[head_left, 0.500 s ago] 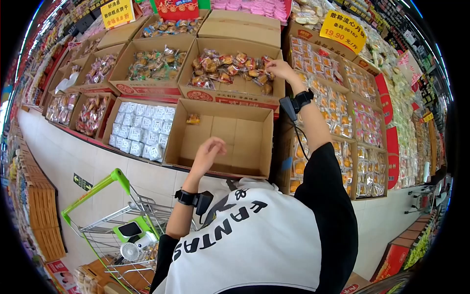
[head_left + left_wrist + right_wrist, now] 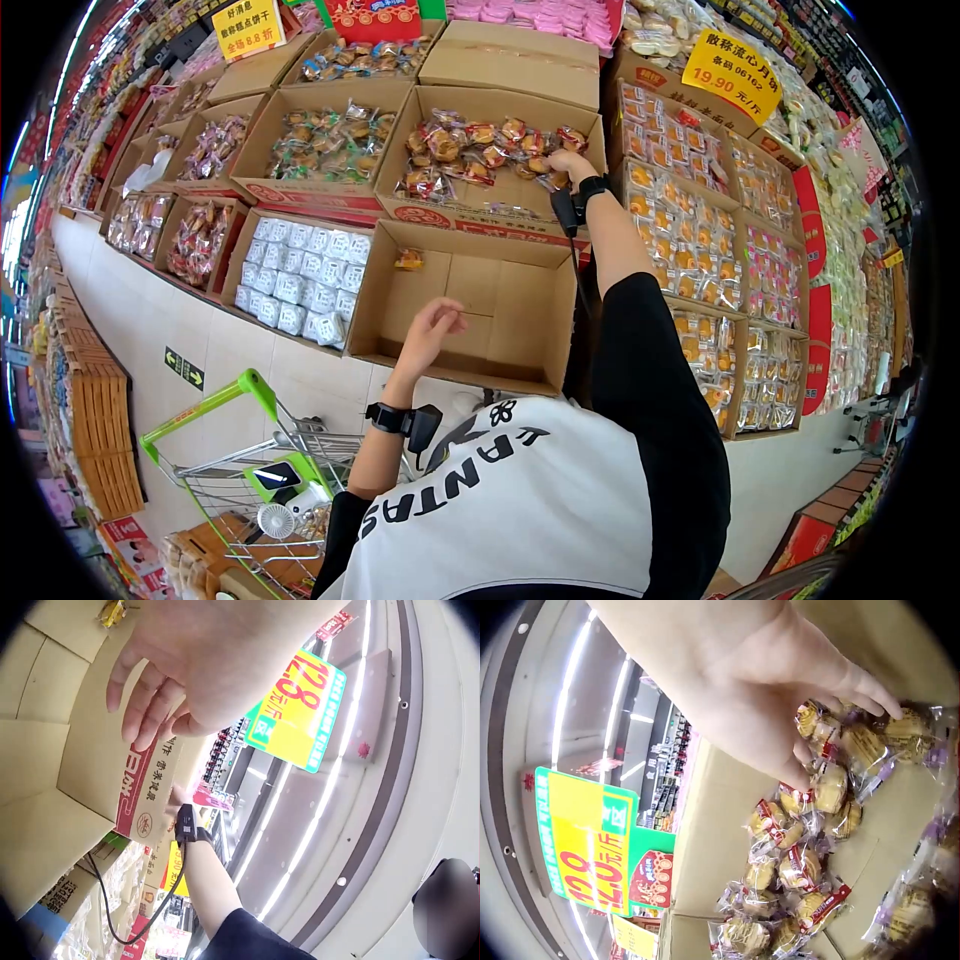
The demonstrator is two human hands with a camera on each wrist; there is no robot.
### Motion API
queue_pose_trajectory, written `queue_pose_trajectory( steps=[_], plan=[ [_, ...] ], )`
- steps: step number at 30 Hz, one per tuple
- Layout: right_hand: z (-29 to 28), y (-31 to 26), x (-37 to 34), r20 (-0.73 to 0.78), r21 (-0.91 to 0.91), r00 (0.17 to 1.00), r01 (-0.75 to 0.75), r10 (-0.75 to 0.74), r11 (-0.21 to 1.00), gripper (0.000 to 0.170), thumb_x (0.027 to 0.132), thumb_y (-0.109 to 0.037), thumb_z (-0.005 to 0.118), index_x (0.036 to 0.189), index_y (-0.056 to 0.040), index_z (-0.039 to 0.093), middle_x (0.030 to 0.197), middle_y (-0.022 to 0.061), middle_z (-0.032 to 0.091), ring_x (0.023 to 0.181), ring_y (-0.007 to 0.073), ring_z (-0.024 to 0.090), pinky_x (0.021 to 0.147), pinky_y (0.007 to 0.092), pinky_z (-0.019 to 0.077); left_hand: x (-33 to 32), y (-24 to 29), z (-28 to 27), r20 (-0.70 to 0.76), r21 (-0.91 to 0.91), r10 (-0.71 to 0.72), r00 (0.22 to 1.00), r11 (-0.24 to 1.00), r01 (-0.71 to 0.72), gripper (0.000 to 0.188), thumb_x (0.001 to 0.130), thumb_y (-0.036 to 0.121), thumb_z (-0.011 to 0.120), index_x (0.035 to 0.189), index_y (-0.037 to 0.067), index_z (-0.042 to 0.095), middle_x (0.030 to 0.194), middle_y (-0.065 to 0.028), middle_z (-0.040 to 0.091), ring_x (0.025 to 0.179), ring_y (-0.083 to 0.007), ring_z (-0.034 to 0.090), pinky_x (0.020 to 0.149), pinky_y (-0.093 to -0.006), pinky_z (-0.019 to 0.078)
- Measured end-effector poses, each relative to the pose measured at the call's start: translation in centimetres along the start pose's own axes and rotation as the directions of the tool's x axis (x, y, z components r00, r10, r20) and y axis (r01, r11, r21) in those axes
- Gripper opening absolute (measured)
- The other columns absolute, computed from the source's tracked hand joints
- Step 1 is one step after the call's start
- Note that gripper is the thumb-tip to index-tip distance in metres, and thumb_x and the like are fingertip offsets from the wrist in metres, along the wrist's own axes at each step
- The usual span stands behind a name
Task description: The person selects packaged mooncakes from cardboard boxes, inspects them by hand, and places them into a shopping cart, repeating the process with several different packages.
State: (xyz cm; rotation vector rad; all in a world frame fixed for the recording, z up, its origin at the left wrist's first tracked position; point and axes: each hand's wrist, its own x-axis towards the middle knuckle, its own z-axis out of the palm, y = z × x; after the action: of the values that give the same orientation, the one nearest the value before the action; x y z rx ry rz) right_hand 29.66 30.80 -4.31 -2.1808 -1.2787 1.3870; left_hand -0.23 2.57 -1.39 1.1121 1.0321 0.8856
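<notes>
My right hand (image 2: 572,166) reaches into the right part of a cardboard box (image 2: 590,112) of individually wrapped mooncakes (image 2: 490,143). In the right wrist view its thumb and fingers are spread over a cluster of mooncakes (image 2: 830,787), fingertips right at the wrappers. Over the front cardboard box (image 2: 512,270) hovers my left hand (image 2: 432,328), fingers loosely bent and holding nothing. A single small wrapped mooncake (image 2: 409,259) lies in that box's far left corner. The left wrist view shows the left hand (image 2: 202,660) beside the box's far wall.
White wrapped packets (image 2: 300,270) fill the box on the left. Packaged pastries in trays (image 2: 685,235) stand on the right. A shopping cart (image 2: 250,450) is at the lower left, with a small white fan (image 2: 276,521) in it. Yellow price signs (image 2: 733,75) rise behind.
My right hand has moved leftward and nearer within the mooncake box, uncovering a mooncake at its right side. The left hand stays over the front box. The head view has shifted slightly.
</notes>
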Motion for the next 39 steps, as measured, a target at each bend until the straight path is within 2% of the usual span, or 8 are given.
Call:
queue_pose_trajectory(
  steps=[6, 8, 10, 12, 14, 24, 37, 39],
  plan=[
    [2.0, 1.5, 5.5, 0.061, -0.035, 0.992, 0.116, -0.114, 0.993, 0.063, 0.075, -0.036, 0.06, 0.125, -0.0068, 0.035, 0.128, 0.0157, 0.036, 0.114, 0.0317, 0.038, 0.084, 0.0477, 0.0382, 0.4, -0.6, -0.7, 0.004, 0.011, -0.043, 0.999, 0.999, 0.043, 0.014, 0.087, 0.009, 0.041, 0.093, 0.001, 0.051, 0.077, -0.0054, 0.057, 0.072, -0.0119, 0.055, 0.069, -0.0236, 0.0443],
    [2.4, -0.2, 2.9, -0.072, -0.267, 0.974, 0.191, -0.217, 0.945, 0.057, 0.065, -0.041, 0.066, 0.101, 0.0029, 0.057, 0.106, 0.016, 0.057, 0.097, 0.0258, 0.055, 0.079, 0.035, 0.0434, 0.4, -0.7, -0.9, 0.006, 0.02, -0.053, 0.999, 0.998, 0.053, 0.014, 0.087, 0.009, 0.041, 0.093, 0.001, 0.051, 0.077, -0.0054, 0.057, 0.072, -0.0119, 0.055, 0.069, -0.0237, 0.0443],
    [2.7, -0.1, 3.4, -0.005, -0.193, 0.983, 0.182, -0.186, 0.964, 0.07, 0.062, -0.044, 0.067, 0.109, 0.0049, 0.05, 0.115, 0.0199, 0.05, 0.105, 0.0291, 0.049, 0.087, 0.0356, 0.0394, 0.3, -1.2, -1.2, -0.012, 0.001, -0.062, 0.998, 0.998, 0.062, 0.014, 0.087, 0.009, 0.041, 0.092, 0.001, 0.052, 0.077, -0.0055, 0.057, 0.072, -0.012, 0.055, 0.07, -0.0237, 0.0443],
    [3.3, -0.2, 3.4, -0.182, -0.217, 0.982, 0.005, -0.046, 0.976, 0.08, 0.061, -0.042, 0.071, 0.123, -0.0049, 0.036, 0.134, 0.0221, 0.023, 0.123, 0.0407, 0.015, 0.096, 0.0463, 0.0253, 0.1, -1.3, -1.5, -0.035, -0.014, -0.068, 0.997, 0.998, 0.067, 0.014, 0.087, 0.008, 0.041, 0.092, 0.001, 0.052, 0.077, -0.0056, 0.056, 0.073, -0.012, 0.055, 0.07, -0.0237, 0.0443],
    [3.4, -0.8, 3.1, -0.182, -0.238, 0.983, -0.027, -0.017, 0.971, 0.086, 0.059, -0.044, 0.07, 0.125, -0.0032, 0.032, 0.133, 0.027, 0.019, 0.123, 0.0464, 0.006, 0.099, 0.0484, 0.0174, -0.3, -1.2, -1.8, -0.06, 0.021, -0.089, 0.994, 0.996, 0.091, 0.015, 0.086, 0.008, 0.04, 0.091, 0.0, 0.052, 0.079, -0.006, 0.056, 0.074, -0.0123, 0.055, 0.07, -0.0238, 0.0446],
    [3.0, -0.5, 3.4, -0.264, -0.424, 0.959, -0.019, -0.104, 0.906, 0.075, 0.067, -0.038, 0.064, 0.122, 0.0031, 0.034, 0.121, 0.0283, 0.038, 0.116, 0.0488, 0.022, 0.09, 0.0533, 0.0284, -0.5, -1.6, -2.9, -0.091, 0.006, -0.092, 0.992, 0.996, 0.093, 0.016, 0.086, 0.009, 0.04, 0.091, 0.0, 0.052, 0.078, -0.0057, 0.056, 0.076, -0.0128, 0.055, 0.07, -0.0241, 0.0449],
    [3.8, 0.6, 6.2, -0.281, -0.389, 0.957, -0.041, -0.075, 0.921, 0.061, 0.067, -0.04, 0.064, 0.114, -0.0045, 0.048, 0.123, 0.0266, 0.036, 0.112, 0.0464, 0.027, 0.085, 0.0538, 0.0319, -0.7, -2.0, -2.5, -0.069, 0.002, -0.12, 0.99, 0.993, 0.121, 0.017, 0.088, 0.014, 0.042, 0.093, 0.002, 0.053, 0.078, -0.0046, 0.057, 0.075, -0.0113, 0.054, 0.07, -0.0227, 0.043],
    [2.9, 1.6, 7.4, -0.181, -0.346, 0.978, 0.035, -0.103, 0.938, 0.059, 0.067, -0.041, 0.061, 0.104, 0.0044, 0.054, 0.111, 0.0244, 0.05, 0.107, 0.0356, 0.044, 0.087, 0.0454, 0.0349, -0.7, -2.2, -2.7, -0.066, 0.012, -0.119, 0.991, 0.993, 0.12, 0.017, 0.087, 0.014, 0.042, 0.093, 0.002, 0.053, 0.078, -0.0045, 0.057, 0.075, -0.0113, 0.054, 0.07, -0.0228, 0.043]
  ],
)
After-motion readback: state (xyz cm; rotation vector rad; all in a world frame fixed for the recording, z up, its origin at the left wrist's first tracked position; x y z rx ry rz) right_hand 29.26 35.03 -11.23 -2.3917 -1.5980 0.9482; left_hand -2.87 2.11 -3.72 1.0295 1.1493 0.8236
